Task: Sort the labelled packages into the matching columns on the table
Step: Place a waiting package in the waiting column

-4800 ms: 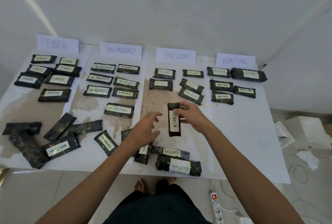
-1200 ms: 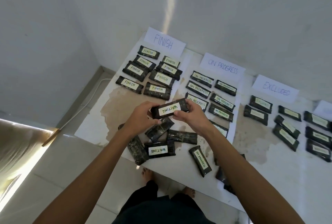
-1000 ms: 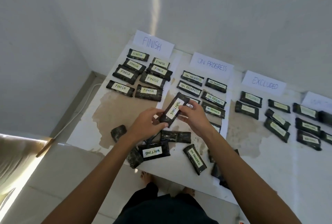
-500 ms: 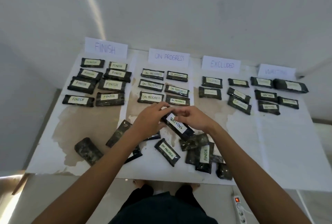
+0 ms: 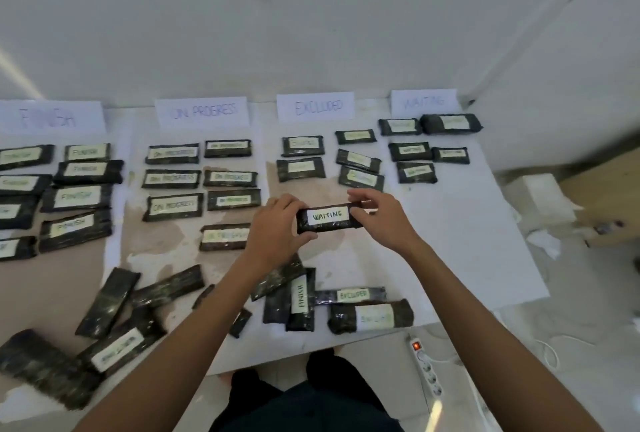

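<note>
Head view: WAITING package point(image 5: 328, 217) held level between both hands, above the EXCLUDED column, its own column off to the right.

Head view again, the only one: the left hand point(image 5: 277, 229) pinches the package's left end and the right hand point(image 5: 379, 220) pinches its right end, fingers closed on the black wrapping, label up and readable. Its long axis runs left to right, in line with the rows already laid down. It hangs clear of the table point(image 5: 460, 234), just in front of the EXCLUDED packages. The WAITING sign point(image 5: 423, 102) and its packages point(image 5: 415, 172) lie further right and further back, with bare paper in front of them. The right hand is the nearer one to that column, so the carry probably falls to it, with no turning needed. Unsorted packages point(image 5: 301, 296) lie near the front edge.
</note>
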Tool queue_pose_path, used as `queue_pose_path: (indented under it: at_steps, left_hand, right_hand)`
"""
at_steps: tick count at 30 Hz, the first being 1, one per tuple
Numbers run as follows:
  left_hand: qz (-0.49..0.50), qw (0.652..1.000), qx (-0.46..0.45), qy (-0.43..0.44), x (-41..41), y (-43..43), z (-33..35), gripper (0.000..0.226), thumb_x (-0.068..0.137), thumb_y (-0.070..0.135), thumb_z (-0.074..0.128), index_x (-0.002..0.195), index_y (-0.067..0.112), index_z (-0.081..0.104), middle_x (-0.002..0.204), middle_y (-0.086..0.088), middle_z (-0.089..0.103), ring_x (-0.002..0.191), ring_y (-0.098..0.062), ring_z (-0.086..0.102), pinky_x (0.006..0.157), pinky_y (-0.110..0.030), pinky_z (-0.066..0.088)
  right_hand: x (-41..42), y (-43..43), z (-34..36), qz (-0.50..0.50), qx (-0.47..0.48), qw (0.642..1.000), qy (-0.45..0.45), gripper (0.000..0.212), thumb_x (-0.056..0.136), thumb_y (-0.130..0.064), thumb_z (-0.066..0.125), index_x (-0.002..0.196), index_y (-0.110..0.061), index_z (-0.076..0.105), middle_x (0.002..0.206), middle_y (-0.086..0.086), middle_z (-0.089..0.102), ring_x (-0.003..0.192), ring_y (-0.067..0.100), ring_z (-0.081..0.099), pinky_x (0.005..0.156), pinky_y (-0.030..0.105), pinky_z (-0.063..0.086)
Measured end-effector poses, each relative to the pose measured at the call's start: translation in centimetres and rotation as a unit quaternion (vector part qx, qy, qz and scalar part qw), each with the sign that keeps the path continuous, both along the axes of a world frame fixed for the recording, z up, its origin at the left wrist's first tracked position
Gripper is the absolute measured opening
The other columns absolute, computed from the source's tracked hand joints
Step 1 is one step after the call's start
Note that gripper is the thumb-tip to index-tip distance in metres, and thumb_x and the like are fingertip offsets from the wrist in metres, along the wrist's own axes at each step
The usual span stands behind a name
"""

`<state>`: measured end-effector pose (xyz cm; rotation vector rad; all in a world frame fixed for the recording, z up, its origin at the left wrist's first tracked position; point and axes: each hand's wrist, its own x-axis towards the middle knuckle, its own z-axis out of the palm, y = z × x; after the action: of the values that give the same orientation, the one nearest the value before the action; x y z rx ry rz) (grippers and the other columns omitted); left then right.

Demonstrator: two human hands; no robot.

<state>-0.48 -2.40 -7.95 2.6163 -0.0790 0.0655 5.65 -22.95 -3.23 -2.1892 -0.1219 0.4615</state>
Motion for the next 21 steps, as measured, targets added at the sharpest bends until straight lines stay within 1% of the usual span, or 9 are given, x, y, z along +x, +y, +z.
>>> queue_pose_path:
  at_steps: [4, 6, 8, 10, 12, 15, 17, 19, 21]
  left_hand:
    - [0.007, 1.0, 0.008, 0.014, 3.5, -5.6, -0.8, 0.057, 0.069, 0.054, 0.071, 0.113, 0.019, 0.061, 0.105, -0.001, 0.053, 0.096, -0.023, 0.048, 0.08, -0.035, 0.04]
    - [0.011, 0.999, 0.004, 0.031, 5.4, -8.6, -1.2, 0.057, 0.069, 0.055, 0.07, 0.113, 0.021, 0.06, 0.106, 0.0, 0.053, 0.098, -0.022, 0.047, 0.082, -0.034, 0.038]
    - [0.015, 0.999, 0.001, 0.035, 7.3, -11.6, -1.7, 0.056, 0.069, 0.055, 0.07, 0.113, 0.022, 0.06, 0.108, 0.001, 0.053, 0.1, -0.022, 0.047, 0.083, -0.034, 0.037]
    - [0.013, 0.999, -0.005, 0.038, 9.3, -14.5, -2.3, 0.056, 0.068, 0.054, 0.072, 0.112, 0.021, 0.06, 0.107, 0.001, 0.054, 0.101, -0.023, 0.047, 0.084, -0.034, 0.037]
    - [0.004, 0.999, -0.005, 0.043, 11.5, -17.3, -3.0, 0.056, 0.068, 0.053, 0.072, 0.112, 0.021, 0.06, 0.107, 0.0, 0.054, 0.1, -0.023, 0.048, 0.085, -0.034, 0.038]
    - [-0.008, 0.999, 0.002, 0.044, 15.2, -21.3, -4.1, 0.057, 0.068, 0.053, 0.072, 0.113, 0.02, 0.059, 0.11, -0.001, 0.053, 0.103, -0.024, 0.047, 0.087, -0.035, 0.038]
    - [-0.017, 0.999, 0.011, 0.047, 17.6, -23.9, -4.9, 0.058, 0.069, 0.054, 0.071, 0.114, 0.021, 0.059, 0.113, -0.001, 0.052, 0.106, -0.024, 0.045, 0.089, -0.035, 0.036]
    - [-0.023, 0.998, 0.003, 0.051, 19.7, -26.7, -5.8, 0.058, 0.068, 0.053, 0.072, 0.114, 0.021, 0.06, 0.115, -0.001, 0.052, 0.109, -0.023, 0.044, 0.089, -0.035, 0.035]
    - [-0.029, 0.998, -0.002, 0.05, 21.5, -29.2, -6.8, 0.057, 0.067, 0.051, 0.073, 0.114, 0.02, 0.06, 0.116, -0.002, 0.053, 0.111, -0.024, 0.043, 0.09, -0.035, 0.034]
  right_hand:
    - [2.1, -5.8, -0.5, -0.049, -0.015, 0.998, -0.037, 0.034, 0.089, -0.013, 0.061, 0.122, -0.018, 0.06, 0.122, -0.003, 0.053, 0.104, 0.012, 0.054, 0.084, 0.017, 0.041]
    - [3.2, -8.4, -1.2, -0.072, -0.027, 0.996, -0.05, 0.035, 0.089, -0.013, 0.061, 0.123, -0.018, 0.059, 0.123, -0.002, 0.05, 0.103, 0.013, 0.053, 0.083, 0.019, 0.039]
    - [4.4, -10.8, -2.1, -0.081, -0.046, 0.994, -0.062, 0.035, 0.088, -0.012, 0.061, 0.122, -0.018, 0.059, 0.122, 0.0, 0.05, 0.102, 0.015, 0.053, 0.085, 0.022, 0.041]
    - [5.6, -13.1, -3.0, -0.081, -0.054, 0.993, -0.069, 0.036, 0.086, -0.009, 0.061, 0.121, -0.016, 0.06, 0.119, 0.002, 0.049, 0.098, 0.011, 0.053, 0.089, 0.024, 0.044]
    - [7.0, -15.5, -3.9, -0.087, -0.06, 0.992, -0.072, 0.037, 0.086, -0.007, 0.061, 0.122, -0.012, 0.06, 0.119, 0.003, 0.049, 0.091, 0.001, 0.051, 0.087, 0.017, 0.042]
    - [9.5, -19.1, -5.1, -0.106, -0.071, 0.989, -0.078, 0.037, 0.086, -0.006, 0.061, 0.123, -0.009, 0.06, 0.121, 0.004, 0.05, 0.088, 0.0, 0.05, 0.078, 0.001, 0.037]
    - [11.3, -21.3, -6.0, -0.121, -0.074, 0.987, -0.076, 0.037, 0.085, -0.004, 0.061, 0.122, -0.009, 0.059, 0.121, 0.004, 0.05, 0.089, 0.001, 0.05, 0.075, -0.006, 0.035]
    - [13.0, -23.6, -7.0, -0.136, -0.083, 0.984, -0.076, 0.037, 0.085, -0.003, 0.062, 0.122, -0.008, 0.06, 0.122, 0.006, 0.049, 0.091, 0.004, 0.05, 0.074, -0.007, 0.034]
    - [14.6, -25.6, -8.1, -0.15, -0.093, 0.981, -0.076, 0.037, 0.084, -0.003, 0.062, 0.121, -0.007, 0.06, 0.122, 0.007, 0.049, 0.093, 0.006, 0.05, 0.075, -0.005, 0.034]
